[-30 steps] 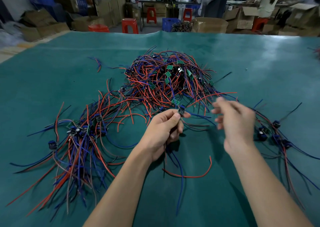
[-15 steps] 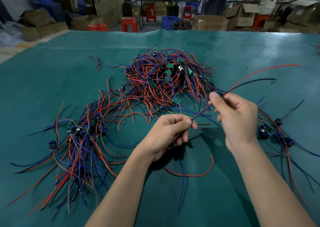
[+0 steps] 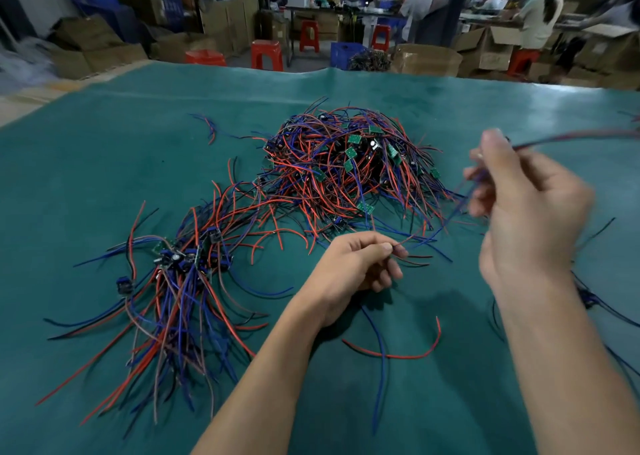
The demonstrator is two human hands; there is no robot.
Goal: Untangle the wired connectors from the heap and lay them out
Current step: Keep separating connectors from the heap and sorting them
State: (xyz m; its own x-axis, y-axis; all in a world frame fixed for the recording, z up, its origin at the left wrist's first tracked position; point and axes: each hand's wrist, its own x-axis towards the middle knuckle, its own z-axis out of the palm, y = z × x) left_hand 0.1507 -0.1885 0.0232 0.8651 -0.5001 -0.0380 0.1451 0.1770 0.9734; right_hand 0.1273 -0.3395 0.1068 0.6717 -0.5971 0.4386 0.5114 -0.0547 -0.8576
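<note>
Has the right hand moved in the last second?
Yes. The right hand has risen and swung right, away from the heap, pulling wires taut from the left hand.

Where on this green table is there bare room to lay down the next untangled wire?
Bare green table left of the heap, beyond the laid-out bundle. Also bare behind the heap. Crowded: between both hands and around that bundle.

Both forearms reach forward, bare. The left hand (image 3: 349,264) sits low, fingers curled, thumb and forefinger pinched together. The right hand (image 3: 519,208) is raised higher, blurred, fingers curled.
</note>
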